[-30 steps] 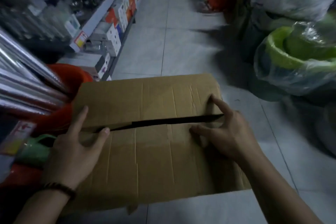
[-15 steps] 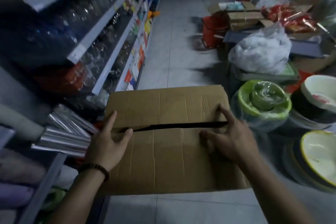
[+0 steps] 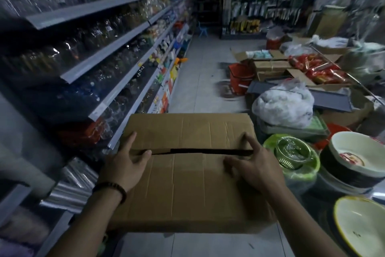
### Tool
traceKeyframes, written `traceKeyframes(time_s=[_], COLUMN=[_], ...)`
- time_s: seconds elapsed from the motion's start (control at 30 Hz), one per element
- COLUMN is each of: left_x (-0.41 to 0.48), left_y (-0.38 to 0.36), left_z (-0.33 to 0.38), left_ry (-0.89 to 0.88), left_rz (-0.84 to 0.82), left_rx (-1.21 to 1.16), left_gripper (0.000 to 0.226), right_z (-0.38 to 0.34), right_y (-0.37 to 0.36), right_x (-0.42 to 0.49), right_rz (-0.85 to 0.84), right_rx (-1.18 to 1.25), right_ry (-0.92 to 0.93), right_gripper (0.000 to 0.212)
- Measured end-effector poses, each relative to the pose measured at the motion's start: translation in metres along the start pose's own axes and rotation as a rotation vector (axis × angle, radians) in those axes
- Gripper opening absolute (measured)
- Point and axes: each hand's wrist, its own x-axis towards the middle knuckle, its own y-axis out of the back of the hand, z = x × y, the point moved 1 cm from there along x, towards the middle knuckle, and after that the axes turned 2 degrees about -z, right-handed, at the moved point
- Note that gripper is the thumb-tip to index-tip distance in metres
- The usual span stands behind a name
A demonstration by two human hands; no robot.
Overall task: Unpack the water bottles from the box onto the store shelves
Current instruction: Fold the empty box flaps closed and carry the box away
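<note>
A brown cardboard box (image 3: 187, 190) fills the lower middle of the head view. Its two top flaps are down, with a dark slit between them, and its contents are hidden. My left hand (image 3: 123, 165) rests on the box's left side, fingers spread on the far flap and thumb at the slit. My right hand (image 3: 256, 165) rests at the right end of the slit, index finger on the far flap and thumb on the near flap. Store shelves (image 3: 104, 52) with clear jars and bottles run along the left of the aisle.
Right of the box stand plastic-wrapped green basins (image 3: 270, 146), stacked white bowls (image 3: 354, 156) and a yellow-rimmed bowl (image 3: 362, 227). Behind them are a white plastic bag (image 3: 285, 106), a red bucket (image 3: 241, 77) and open cartons. The tiled aisle floor (image 3: 200, 73) runs ahead.
The view has lifted from the floor to the whole aisle and shelves. Both hands stay on the flaps at the slit, and the box sits farther right in the aisle.
</note>
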Motion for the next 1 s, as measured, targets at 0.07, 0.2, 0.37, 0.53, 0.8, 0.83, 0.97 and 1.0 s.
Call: traceKeyframes(time_s=[0.07,0.2,0.37,0.53,0.8,0.83,0.97,1.0], left_x=[0.019,0.080,0.169,0.275,0.406,0.423,0.486,0.500], left_y=[-0.007,-0.023,-0.031,-0.031,-0.059,-0.066,-0.095,-0.101], left_z=[0.004,0.016,0.052,0.078,0.143,0.152,0.193,0.205], left_ry=[0.001,0.020,-0.049,-0.144,-0.216,-0.213,-0.201,-0.192], left_rz=[0.002,-0.012,-0.008,-0.031,-0.072,-0.072,-0.052,-0.052], left_rx=[-0.012,-0.032,-0.091,-0.104,-0.091,-0.083,-0.051,-0.052], left_gripper=[0.076,0.075,0.074,0.077,0.076,0.076,0.075,0.074], right_z=[-0.003,-0.018,-0.046,-0.073,-0.095,-0.094,-0.086,-0.085], right_y=[0.000,-0.005,-0.007,-0.002,0.009,0.011,0.019,0.024], right_x=[0.019,0.074,0.148,0.223,0.348,0.368,0.456,0.477], right_rz=[-0.016,-0.003,0.049,0.100,0.130,0.135,0.159,0.163], right_rx=[-0.013,-0.018,0.000,0.040,0.051,0.063,0.073,0.059], right_ry=[-0.013,-0.031,-0.069,-0.114,-0.121,-0.117,-0.093,-0.088], right_gripper=[0.108,0.114,0.114,0.118,0.106,0.107,0.112,0.112])
